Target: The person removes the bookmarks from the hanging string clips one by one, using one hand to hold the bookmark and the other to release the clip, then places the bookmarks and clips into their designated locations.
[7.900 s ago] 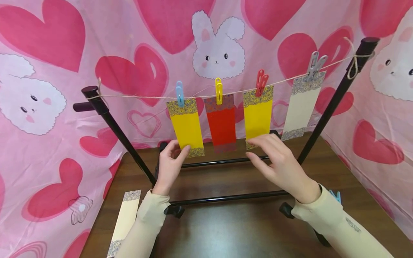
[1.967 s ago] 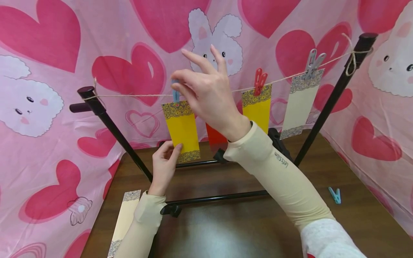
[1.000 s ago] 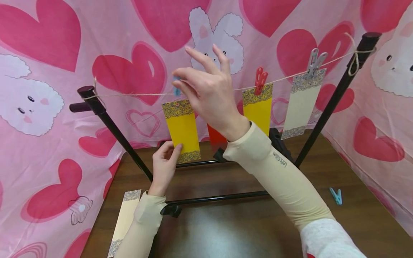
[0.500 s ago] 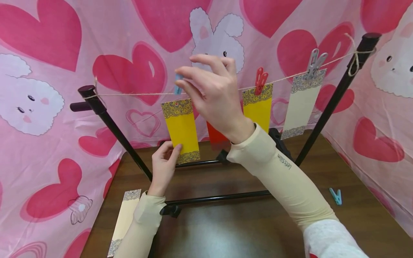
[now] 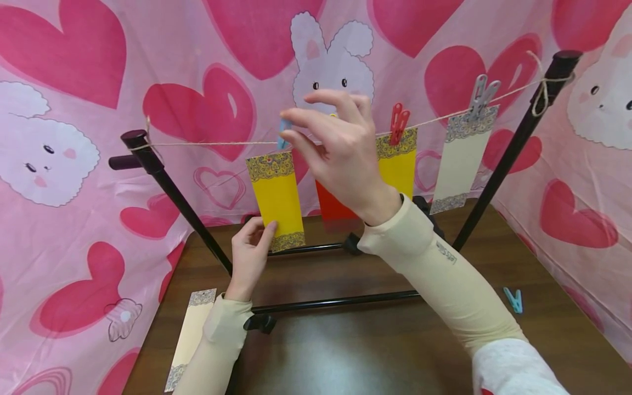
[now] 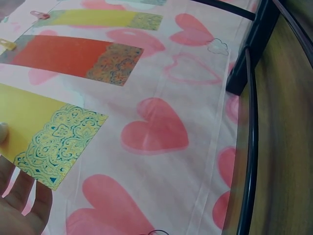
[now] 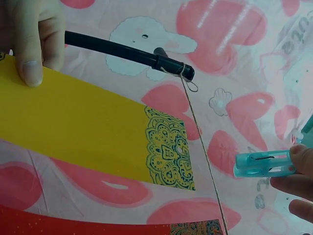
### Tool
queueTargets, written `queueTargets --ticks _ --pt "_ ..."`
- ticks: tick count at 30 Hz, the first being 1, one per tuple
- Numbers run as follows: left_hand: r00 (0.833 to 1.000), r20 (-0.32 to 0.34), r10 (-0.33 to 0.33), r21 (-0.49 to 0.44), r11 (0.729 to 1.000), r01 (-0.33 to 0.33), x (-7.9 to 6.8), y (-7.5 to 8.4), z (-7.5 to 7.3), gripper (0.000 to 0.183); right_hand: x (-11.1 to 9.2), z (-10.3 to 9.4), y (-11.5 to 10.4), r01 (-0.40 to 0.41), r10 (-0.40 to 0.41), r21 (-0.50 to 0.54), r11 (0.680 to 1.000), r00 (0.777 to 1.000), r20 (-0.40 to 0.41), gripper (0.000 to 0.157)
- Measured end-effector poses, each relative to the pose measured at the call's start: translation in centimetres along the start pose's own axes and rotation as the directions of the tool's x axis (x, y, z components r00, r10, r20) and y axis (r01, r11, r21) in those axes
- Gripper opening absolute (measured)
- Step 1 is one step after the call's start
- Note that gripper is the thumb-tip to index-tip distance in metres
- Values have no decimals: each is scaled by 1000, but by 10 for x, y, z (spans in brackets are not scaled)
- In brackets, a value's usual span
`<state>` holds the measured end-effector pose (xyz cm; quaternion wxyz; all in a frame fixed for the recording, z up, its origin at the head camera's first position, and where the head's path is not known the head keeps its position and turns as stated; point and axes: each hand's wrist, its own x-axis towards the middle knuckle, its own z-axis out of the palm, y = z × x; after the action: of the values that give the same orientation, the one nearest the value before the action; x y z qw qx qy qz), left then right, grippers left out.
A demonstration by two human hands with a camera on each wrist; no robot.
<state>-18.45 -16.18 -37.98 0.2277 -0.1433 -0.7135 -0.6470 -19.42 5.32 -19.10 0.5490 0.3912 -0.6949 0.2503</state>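
My left hand (image 5: 249, 255) pinches the lower left edge of a yellow paper card (image 5: 277, 200) with patterned ends. That card stands upright just below the string (image 5: 212, 144), apart from it in the right wrist view. Between thumb and index finger, my right hand (image 5: 348, 151) pinches a light blue clothespin (image 7: 264, 164), which is off both card and string there. Behind my right hand hangs a red card (image 5: 336, 211), its top hidden in the head view. Its yellow clothespin (image 6: 7, 44) shows in the left wrist view.
A red clothespin (image 5: 399, 123) holds another yellow card (image 5: 397, 164); a grey clothespin (image 5: 481, 99) holds a white card (image 5: 461, 162). The string spans a black frame (image 5: 178, 203). On the wooden table (image 5: 336, 351) lie a cream card (image 5: 192, 334) and a blue clothespin (image 5: 513, 300).
My right hand has reached up, taken the blue clothespin off the yellow card and shifted right with it. The card's top has dropped below the string; my left hand keeps its pinch.
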Motion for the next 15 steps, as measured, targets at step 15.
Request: queueTargets --ticks 15 --pt "1000 -12 -10 2 1000 10 -3 0 -2 17 -13 -17 0 -10 10 16 1000 1000 5 31"
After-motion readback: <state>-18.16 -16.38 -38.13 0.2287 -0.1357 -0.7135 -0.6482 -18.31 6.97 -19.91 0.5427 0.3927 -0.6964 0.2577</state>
